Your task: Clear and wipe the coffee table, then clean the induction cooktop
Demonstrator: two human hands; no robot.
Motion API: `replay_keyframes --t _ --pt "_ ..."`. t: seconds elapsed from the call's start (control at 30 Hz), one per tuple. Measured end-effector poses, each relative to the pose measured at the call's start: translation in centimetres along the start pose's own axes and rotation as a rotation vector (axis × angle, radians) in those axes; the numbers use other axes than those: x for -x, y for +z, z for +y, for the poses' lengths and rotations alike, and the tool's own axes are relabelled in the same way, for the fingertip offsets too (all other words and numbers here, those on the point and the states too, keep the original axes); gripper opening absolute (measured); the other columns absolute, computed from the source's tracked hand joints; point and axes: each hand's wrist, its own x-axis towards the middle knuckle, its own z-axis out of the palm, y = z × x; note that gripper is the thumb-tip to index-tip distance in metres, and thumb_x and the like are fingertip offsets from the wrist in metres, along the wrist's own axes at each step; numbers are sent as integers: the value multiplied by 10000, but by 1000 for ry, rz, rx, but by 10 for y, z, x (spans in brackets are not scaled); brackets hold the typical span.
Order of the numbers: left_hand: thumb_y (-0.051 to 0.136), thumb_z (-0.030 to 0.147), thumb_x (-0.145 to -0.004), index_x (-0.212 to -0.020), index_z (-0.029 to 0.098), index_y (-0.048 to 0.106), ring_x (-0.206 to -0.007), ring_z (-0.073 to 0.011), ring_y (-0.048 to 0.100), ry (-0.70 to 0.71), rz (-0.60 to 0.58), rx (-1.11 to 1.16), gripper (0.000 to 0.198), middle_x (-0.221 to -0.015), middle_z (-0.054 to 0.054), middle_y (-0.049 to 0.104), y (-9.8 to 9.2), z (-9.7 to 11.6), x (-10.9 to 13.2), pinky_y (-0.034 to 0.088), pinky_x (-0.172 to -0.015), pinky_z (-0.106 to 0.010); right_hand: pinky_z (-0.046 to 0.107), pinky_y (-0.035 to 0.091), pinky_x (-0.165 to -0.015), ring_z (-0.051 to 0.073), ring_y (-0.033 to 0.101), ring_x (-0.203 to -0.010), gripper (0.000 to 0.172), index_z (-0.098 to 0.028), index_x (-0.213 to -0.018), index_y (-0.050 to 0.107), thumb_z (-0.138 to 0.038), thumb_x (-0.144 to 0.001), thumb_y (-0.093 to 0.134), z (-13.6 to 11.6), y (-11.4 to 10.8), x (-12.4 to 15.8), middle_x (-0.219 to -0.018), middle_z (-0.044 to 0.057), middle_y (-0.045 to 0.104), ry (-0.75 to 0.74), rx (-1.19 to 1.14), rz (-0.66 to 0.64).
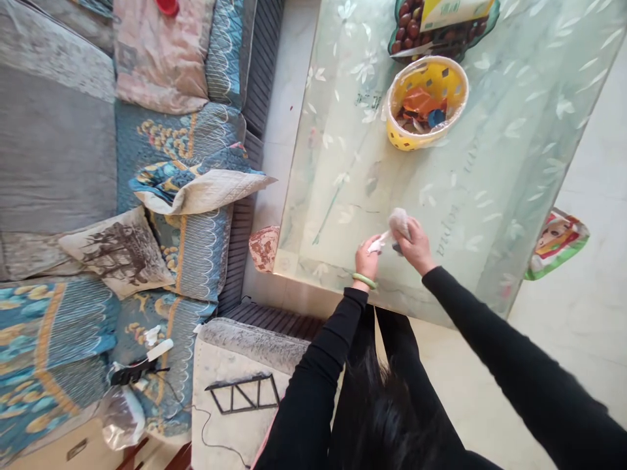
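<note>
While both arms reach over the near edge of the bench [406, 179], a white cloth [399, 220] stretches between the hands: the left hand [367, 262] pinches its narrow end, and the right hand [415, 247] grips its bunched end. Well to the right of the hands, a green-edged bag [563, 245] shows beside the bench. Beyond the hands stands a yellow basket [402, 140]; just past it lie packaged grapes [409, 29].

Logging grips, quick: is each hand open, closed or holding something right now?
Left hand: closed, holding the narrow end of a white, bunched, cloth-like piece.
Right hand: closed, holding the thicker part of that piece.
</note>
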Motion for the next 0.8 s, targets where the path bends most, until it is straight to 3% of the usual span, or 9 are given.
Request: replay_keyframes --t 0.07,0.13,0.2,0.3,0.4,0.5,0.67,0.8 --pt "490 -9 -862 -1252 219 779 -1170 -226 669 24 87 -345 537 -1270 -113 689 -28 -5 -18 514 -1101 -352 531 465 -1060 363 558 -1282 355 -211 -1249 735 -309 -961 552 17 3 -32 -1467 158 635 -233 282 -183" --pt "511 22 -900 -1314 220 758 -1204 -245 636 72 115 -626 521 -1291 -139 642 -51 -12 -36 493 -1120 -354 514 459 -1020 362 530 -1285 405 -207 -1288 736 -184 -944 524 32 4 -56 -1524 143 605 -380 502 -340" --pt "577 158 -967 -1452 246 678 -1259 -285 586 127 74 -820 503 -1335 -157 606 -64 -20 -50 480 -1131 -390 493 460 -979 356 520 -1260 478 -223 -1357 713 -130 -923 534 44 6 -66 -1555 127 580 -451 654 -402" --pt "634 400 -1001 -1597 349 525 -1299 -341 520 158 -45 -1017 608 -1446 -156 549 -72 -31 -59 481 -1111 -456 482 464 -959 352 526 -1193 529 -230 -1398 693 -120 -892 583 50 16 -69 -1560 145 550 -475 759 -395" --pt "599 466 -1020 -1645 431 422 -1276 -338 506 126 -137 -1127 651 -1529 -134 498 -74 -38 -57 497 -1067 -452 485 473 -959 357 527 -1173 527 -215 -1406 685 -114 -904 557 42 40 -75 -1511 177 560 -459 763 -355" --pt "613 479 -1013 -1660 464 367 -1276 -325 489 87 -154 -1167 693 -1566 -110 471 -75 -37 -55 500 -1054 -431 488 468 -995 354 522 -1196 504 -193 -1391 689 -113 -921 525 38 54 -83 -1519 190 539 -484 734 -335" --pt "851 546 -825 -1681 451 315 -1287 -346 473 55 -177 -1159 1014 -1593 -120 435 -74 -33 -56 507 -1041 -435 492 476 -993 351 540 -1180 465 -223 -1286 747 -105 -877 559 52 33 -79 -1471 173 574 -532 727 -387" --pt "901 519 -781 -1671 469 328 -1285 -355 469 42 -150 -1153 1060 -1595 -124 429 -70 -36 -56 508 -1030 -442 484 467 -1028 353 525 -1229 478 -181 -1305 733 -85 -878 542 49 41 -86 -1434 202 580 -533 727 -375"
